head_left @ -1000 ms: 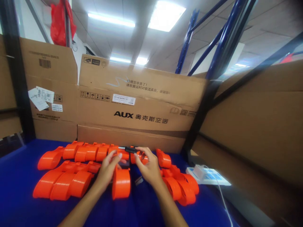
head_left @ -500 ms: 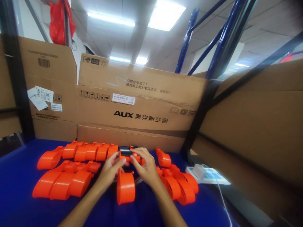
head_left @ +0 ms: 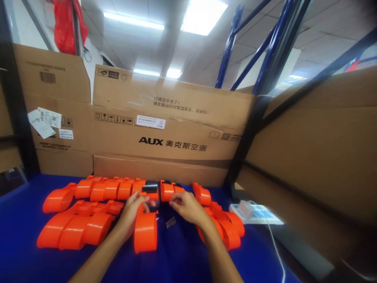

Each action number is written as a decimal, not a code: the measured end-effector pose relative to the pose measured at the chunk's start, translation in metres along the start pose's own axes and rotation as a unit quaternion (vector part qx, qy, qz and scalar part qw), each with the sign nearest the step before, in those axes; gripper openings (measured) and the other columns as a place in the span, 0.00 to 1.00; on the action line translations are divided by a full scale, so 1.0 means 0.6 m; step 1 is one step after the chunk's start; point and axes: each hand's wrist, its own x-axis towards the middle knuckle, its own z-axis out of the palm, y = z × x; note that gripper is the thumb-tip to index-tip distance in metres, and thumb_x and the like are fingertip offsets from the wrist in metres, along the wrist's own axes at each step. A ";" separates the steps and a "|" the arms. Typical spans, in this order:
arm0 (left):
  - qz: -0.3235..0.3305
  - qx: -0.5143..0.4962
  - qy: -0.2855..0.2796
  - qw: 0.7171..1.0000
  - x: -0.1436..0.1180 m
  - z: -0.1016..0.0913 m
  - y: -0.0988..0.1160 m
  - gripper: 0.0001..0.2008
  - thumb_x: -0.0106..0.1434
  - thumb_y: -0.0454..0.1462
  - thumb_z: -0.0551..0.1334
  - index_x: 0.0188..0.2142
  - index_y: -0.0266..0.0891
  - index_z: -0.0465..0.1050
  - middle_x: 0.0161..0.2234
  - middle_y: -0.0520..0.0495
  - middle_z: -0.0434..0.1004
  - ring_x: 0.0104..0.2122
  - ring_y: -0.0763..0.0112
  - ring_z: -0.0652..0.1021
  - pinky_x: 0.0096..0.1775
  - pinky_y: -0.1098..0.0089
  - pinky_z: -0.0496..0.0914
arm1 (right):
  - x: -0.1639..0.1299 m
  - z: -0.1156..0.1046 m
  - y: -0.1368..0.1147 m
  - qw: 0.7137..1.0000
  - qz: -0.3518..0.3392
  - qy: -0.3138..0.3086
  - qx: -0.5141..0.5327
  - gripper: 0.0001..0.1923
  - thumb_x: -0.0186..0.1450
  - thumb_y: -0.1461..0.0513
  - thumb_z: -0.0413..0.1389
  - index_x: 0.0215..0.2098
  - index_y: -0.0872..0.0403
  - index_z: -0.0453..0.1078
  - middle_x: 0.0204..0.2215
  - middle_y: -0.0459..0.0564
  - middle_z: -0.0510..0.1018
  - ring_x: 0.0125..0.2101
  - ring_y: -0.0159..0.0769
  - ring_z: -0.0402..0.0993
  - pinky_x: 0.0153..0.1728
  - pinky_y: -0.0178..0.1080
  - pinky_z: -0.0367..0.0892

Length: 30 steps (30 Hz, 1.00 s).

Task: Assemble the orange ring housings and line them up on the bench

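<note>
Your left hand pinches a glossy, rounded orange plastic housing near the middle of the blue cloth tabletop; your right hand hovers beside it, fingers loosely curled and holding nothing, having let go since half a second ago. More orange shells line the left and right edges. Behind, printed cardboard cartons, blue racking, ceiling lights.

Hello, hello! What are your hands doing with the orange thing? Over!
Left hand grips the orange housing on the blue table. Right hand hovers beside it, holding nothing. Small dark part lies between.
</note>
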 end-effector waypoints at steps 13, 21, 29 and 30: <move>-0.013 -0.018 0.035 0.999 0.000 0.005 0.005 0.12 0.48 0.41 0.70 0.28 0.35 0.74 0.20 0.48 0.78 0.16 0.72 0.72 0.23 0.72 0.65 | -0.002 0.035 -0.017 0.996 0.006 -0.083 -0.040 0.08 0.52 0.68 0.64 0.29 0.49 0.77 0.22 0.41 0.79 0.23 0.31 0.74 0.22 0.29 0.57; 0.013 0.003 0.000 1.000 0.005 0.002 -0.007 0.16 0.51 0.42 0.69 0.37 0.37 0.72 0.25 0.48 0.80 0.18 0.75 0.71 0.23 0.74 0.64 | 0.009 0.034 -0.010 0.979 -0.034 0.098 0.177 0.03 0.60 0.64 0.57 0.29 0.52 0.67 0.21 0.43 0.76 0.21 0.33 0.74 0.22 0.32 0.64; 0.040 0.075 -0.050 0.995 -0.004 0.009 -0.007 0.18 0.58 0.46 0.67 0.43 0.37 0.72 0.29 0.48 0.79 0.19 0.76 0.72 0.24 0.74 0.66 | 0.011 0.043 -0.036 0.928 -0.059 0.215 0.297 0.11 0.65 0.55 0.60 0.38 0.51 0.64 0.24 0.42 0.73 0.21 0.32 0.72 0.24 0.34 0.70; 0.042 0.077 -0.053 0.995 -0.004 0.010 -0.006 0.19 0.58 0.46 0.67 0.44 0.37 0.72 0.29 0.48 0.79 0.19 0.76 0.72 0.24 0.74 0.66 | 0.009 0.043 -0.040 0.932 -0.070 0.220 0.279 0.10 0.65 0.55 0.59 0.39 0.51 0.64 0.25 0.43 0.73 0.22 0.33 0.73 0.26 0.35 0.70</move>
